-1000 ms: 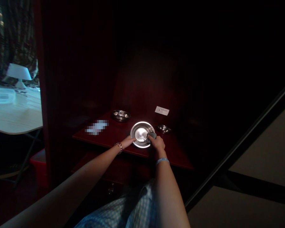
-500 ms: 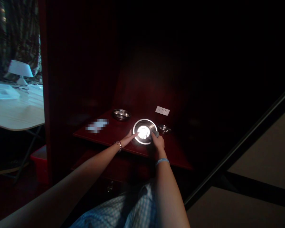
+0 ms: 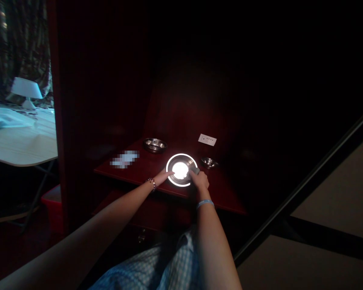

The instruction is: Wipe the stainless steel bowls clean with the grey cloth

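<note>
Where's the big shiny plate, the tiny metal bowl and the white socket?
big shiny plate (image 3: pixel 180 169): head view, bright middle
tiny metal bowl (image 3: pixel 209 162): head view, inside middle
white socket (image 3: pixel 207 139): head view, front face

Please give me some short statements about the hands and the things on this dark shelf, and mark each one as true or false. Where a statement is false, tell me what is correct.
1. The left hand touches the left rim of the steel plate. True.
2. The right hand holds a fork. False: it holds a small grey cloth at the plate's right edge.
3. Two smaller steel bowls stand on the dark red shelf. True: one is behind the plate to the left, the other is close on its right.
4. The white socket panel is nearer to the person than the plate. False: it is farther back, behind the plate.
</note>
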Tool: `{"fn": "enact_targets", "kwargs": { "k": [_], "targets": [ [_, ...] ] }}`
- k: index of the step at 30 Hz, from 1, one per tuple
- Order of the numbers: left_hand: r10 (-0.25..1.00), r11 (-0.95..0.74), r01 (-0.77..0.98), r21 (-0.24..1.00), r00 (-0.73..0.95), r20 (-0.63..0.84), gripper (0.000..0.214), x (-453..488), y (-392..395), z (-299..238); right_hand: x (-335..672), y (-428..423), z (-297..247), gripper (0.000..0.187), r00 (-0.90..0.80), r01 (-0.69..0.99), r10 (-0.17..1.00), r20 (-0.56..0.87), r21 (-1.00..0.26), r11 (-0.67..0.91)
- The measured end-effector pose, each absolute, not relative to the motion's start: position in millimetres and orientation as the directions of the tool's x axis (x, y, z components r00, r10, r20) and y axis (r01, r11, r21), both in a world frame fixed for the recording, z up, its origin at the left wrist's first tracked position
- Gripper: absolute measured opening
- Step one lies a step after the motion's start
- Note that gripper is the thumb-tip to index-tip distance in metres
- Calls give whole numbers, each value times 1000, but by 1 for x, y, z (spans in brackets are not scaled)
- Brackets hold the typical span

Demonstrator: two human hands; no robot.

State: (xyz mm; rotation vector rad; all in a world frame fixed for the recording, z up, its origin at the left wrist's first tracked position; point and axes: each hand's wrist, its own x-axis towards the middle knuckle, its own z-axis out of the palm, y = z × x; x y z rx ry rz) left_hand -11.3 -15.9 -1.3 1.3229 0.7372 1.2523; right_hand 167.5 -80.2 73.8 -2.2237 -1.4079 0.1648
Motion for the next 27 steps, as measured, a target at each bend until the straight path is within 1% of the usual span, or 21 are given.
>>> {"fn": "enact_targets", "kwargs": {
  "k": [2, 4, 6, 8, 11, 15, 17, 19, 22, 24, 25, 27],
  "targets": [
    [945, -164, -282, 945, 231, 232, 58, -12, -13, -4, 164, -84, 79, 60, 475, 806, 866, 154, -472, -358],
    [935, -161, -321, 933, 252, 248, 60, -13, -10, -6, 162, -87, 82, 59, 476, 805, 865, 158, -474, -356],
    [927, -165, -332, 929, 268, 261, 63, -13, -7, -9, 160, -87, 83, 60, 473, 805, 866, 162, -479, -350],
    [933, -171, -326, 930, 250, 259, 63, -12, -6, -11, 160, -87, 83, 61, 467, 803, 868, 170, -492, -336],
    [958, -132, -343, 930, 196, 208, 59, -9, -4, -14, 160, -85, 83, 62, 461, 796, 863, 208, -527, -298],
    [980, -35, -344, 938, 173, 100, 53, -8, 0, -16, 157, -84, 84, 62, 514, 743, 818, 260, -610, -273],
    [980, -34, -328, 944, 174, 96, 52, -8, 1, -16, 155, -83, 85, 61, 519, 724, 807, 281, -647, -240],
    [979, -48, -312, 949, 173, 106, 54, -9, 1, -16, 154, -82, 84, 61, 483, 740, 811, 332, -649, -175],
    [979, -71, -283, 957, 164, 122, 57, -9, -1, -14, 155, -79, 78, 61, 359, 815, 820, 447, -577, -42],
    [973, -92, -268, 959, 179, 143, 57, -8, -2, -13, 154, -78, 71, 69, 239, 875, 841, 486, -484, 31],
    [971, -98, -265, 959, 186, 150, 56, -8, -3, -12, 154, -77, 67, 76, 181, 901, 860, 478, -431, 50],
    [970, -100, -263, 960, 190, 154, 55, -8, -3, -11, 152, -76, 59, 90, 112, 943, 901, 419, -332, 37]
  ]
}}
